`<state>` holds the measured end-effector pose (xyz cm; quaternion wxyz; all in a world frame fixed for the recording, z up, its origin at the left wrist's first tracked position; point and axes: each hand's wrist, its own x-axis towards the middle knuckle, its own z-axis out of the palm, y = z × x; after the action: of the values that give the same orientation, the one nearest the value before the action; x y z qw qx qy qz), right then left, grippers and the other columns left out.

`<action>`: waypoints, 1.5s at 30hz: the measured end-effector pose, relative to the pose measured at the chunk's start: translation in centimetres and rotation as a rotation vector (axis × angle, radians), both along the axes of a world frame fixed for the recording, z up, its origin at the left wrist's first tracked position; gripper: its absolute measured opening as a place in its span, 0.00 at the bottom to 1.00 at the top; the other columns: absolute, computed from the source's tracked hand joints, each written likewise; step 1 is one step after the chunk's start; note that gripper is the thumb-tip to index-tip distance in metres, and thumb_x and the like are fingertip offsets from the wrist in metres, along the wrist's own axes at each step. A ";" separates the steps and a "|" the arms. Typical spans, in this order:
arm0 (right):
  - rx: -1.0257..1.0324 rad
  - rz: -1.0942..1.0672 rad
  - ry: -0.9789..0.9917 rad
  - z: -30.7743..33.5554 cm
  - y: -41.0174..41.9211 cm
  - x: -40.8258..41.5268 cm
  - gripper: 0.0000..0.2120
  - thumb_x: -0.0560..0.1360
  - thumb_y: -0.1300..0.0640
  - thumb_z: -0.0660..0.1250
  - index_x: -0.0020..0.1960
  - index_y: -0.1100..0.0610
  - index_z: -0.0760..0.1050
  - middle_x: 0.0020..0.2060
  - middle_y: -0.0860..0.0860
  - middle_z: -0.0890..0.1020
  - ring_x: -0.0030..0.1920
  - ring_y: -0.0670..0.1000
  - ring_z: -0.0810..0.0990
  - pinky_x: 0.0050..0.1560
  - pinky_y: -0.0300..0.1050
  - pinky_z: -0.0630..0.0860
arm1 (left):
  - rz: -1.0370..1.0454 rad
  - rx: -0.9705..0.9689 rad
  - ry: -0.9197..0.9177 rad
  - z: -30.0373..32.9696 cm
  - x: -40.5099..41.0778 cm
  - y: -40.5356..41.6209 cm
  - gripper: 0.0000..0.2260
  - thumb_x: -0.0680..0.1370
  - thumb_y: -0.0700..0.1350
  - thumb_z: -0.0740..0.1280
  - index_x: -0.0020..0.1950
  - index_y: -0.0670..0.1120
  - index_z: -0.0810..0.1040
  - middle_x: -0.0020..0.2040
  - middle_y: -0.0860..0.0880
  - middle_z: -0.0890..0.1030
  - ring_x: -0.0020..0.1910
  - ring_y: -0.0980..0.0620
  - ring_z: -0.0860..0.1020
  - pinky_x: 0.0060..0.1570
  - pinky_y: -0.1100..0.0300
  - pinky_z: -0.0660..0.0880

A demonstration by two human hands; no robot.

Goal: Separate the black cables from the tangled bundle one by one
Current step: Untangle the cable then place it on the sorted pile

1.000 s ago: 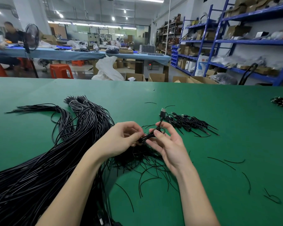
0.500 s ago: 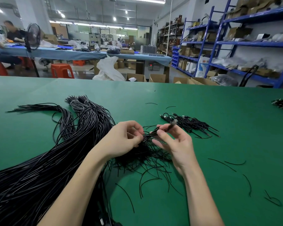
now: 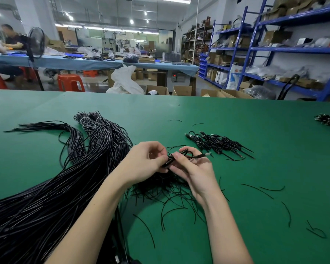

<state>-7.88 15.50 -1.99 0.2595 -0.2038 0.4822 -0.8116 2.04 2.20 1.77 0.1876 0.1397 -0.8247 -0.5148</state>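
Green tabletop [image 3: 255, 149]; big black cable bundle [image 3: 55, 187] sprawled across its left side. Smaller sorted pile [image 3: 217, 144] right of centre. Left hand [image 3: 147, 161] and right hand [image 3: 194, 168] both pinch one looped cable [image 3: 187, 156] mid-table.

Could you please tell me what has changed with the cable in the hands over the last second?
The short black cable with a metal plug, held between the left hand and right hand, has swung: its plug pointed up and away a second ago and now points right, level with the green table. Both hands kept pinching it. The big black cable bundle and the sorted pile of short cables stayed put.
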 end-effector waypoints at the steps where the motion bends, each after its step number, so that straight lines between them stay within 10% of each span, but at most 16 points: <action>1: -0.004 -0.011 -0.013 0.0 -0.1 0.1 0.07 0.75 0.67 0.74 0.45 0.56 0.80 0.36 0.54 0.84 0.40 0.52 0.87 0.42 0.44 0.83 | 0.007 0.026 -0.010 0.0 0.0 0.0 0.04 0.80 0.37 0.67 0.46 0.40 0.78 0.42 0.45 0.81 0.42 0.44 0.86 0.54 0.43 0.81; 12: -0.013 -0.082 -0.079 0.0 0.3 -0.3 0.07 0.74 0.67 0.75 0.43 0.55 0.83 0.40 0.55 0.83 0.41 0.51 0.85 0.45 0.43 0.83 | 0.027 0.147 -0.064 0.1 0.4 -0.1 0.10 0.78 0.45 0.72 0.55 0.45 0.75 0.44 0.47 0.80 0.38 0.52 0.83 0.41 0.59 0.81; 16: -0.091 -0.121 -0.172 -0.1 0.1 -0.2 0.08 0.75 0.68 0.73 0.49 0.59 0.76 0.43 0.58 0.86 0.44 0.55 0.87 0.44 0.41 0.83 | 0.089 0.656 0.075 0.4 0.6 -0.9 0.28 0.65 0.42 0.80 0.61 0.42 0.74 0.48 0.41 0.85 0.41 0.47 0.85 0.39 0.61 0.81; 31: 0.402 0.025 0.310 0.7 0.4 0.6 0.02 0.73 0.60 0.78 0.43 0.55 0.86 0.39 0.54 0.88 0.41 0.51 0.87 0.42 0.41 0.83 | 0.150 0.719 0.143 -0.8 -0.3 -0.7 0.04 0.78 0.38 0.71 0.51 0.39 0.82 0.43 0.44 0.84 0.36 0.53 0.82 0.44 0.60 0.83; 45: 0.498 -0.238 0.678 -0.7 -0.5 0.7 0.05 0.75 0.56 0.75 0.40 0.51 0.83 0.30 0.45 0.85 0.32 0.44 0.84 0.35 0.28 0.75 | 0.361 0.966 0.264 -1.5 -1.1 -0.7 0.03 0.76 0.35 0.71 0.50 0.38 0.82 0.36 0.44 0.85 0.35 0.51 0.83 0.36 0.60 0.82</action>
<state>-7.20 15.01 -2.68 0.0324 -0.3329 0.7413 -0.5819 0.92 1.52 0.27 0.2896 0.2842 -0.4258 -0.8087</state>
